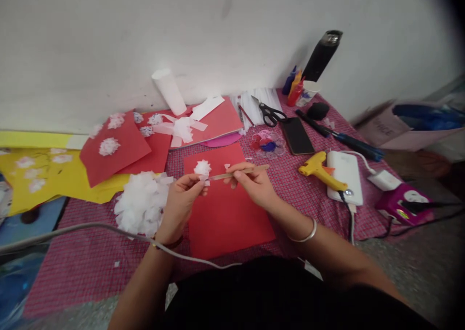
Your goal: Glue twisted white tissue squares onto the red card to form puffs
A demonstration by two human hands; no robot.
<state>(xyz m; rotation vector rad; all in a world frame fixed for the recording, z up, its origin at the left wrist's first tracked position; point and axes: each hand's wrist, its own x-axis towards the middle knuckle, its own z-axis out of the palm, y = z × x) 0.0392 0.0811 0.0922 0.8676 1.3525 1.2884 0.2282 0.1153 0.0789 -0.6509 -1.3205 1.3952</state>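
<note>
My left hand (182, 194) is closed in a pinch on a small piece of white paper (207, 182). Between the fingers of my right hand (254, 182) lies a thin wooden stick (250, 171), its narrow end touching or very close to that paper. Under both hands is a red sheet (228, 218). It bears a round white paper flower (202, 168) and a small white scrap (227, 166) near its top. Beside my left wrist rises a fluffy heap of white paper pieces (140, 204).
Red cards (112, 160) with paper flowers and yellow sheets (65, 175) lie left. Behind are scissors (271, 114), a paint palette (267, 143) and a phone (298, 135). A yellow glue gun (321, 172) and a white power bank (345, 177) sit right. A grey cable (109, 228) crosses the foreground.
</note>
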